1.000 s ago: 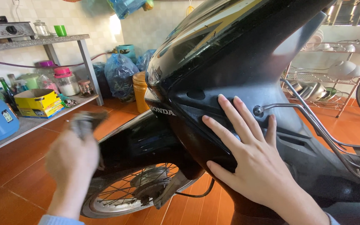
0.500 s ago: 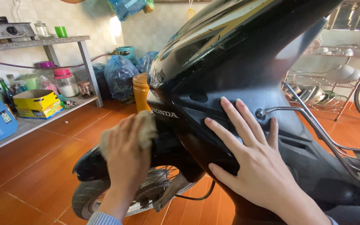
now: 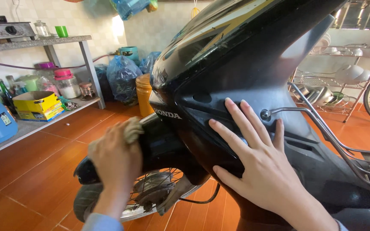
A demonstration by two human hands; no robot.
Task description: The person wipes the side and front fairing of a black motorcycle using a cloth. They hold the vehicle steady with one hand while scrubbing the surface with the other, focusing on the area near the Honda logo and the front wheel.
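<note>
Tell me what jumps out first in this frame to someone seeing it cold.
The glossy black scooter front panel fills the centre and upper right. The right hand lies flat, fingers spread, on its lower side. At lower left the blurred left hand presses a crumpled cloth against the black front fender above the spoked wheel, over orange floor tiles.

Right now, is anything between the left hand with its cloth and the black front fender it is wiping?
Nothing visible. The left hand presses the cloth straight onto the front fender. The right hand lies flat on the scooter's front panel, off to the side.
</note>
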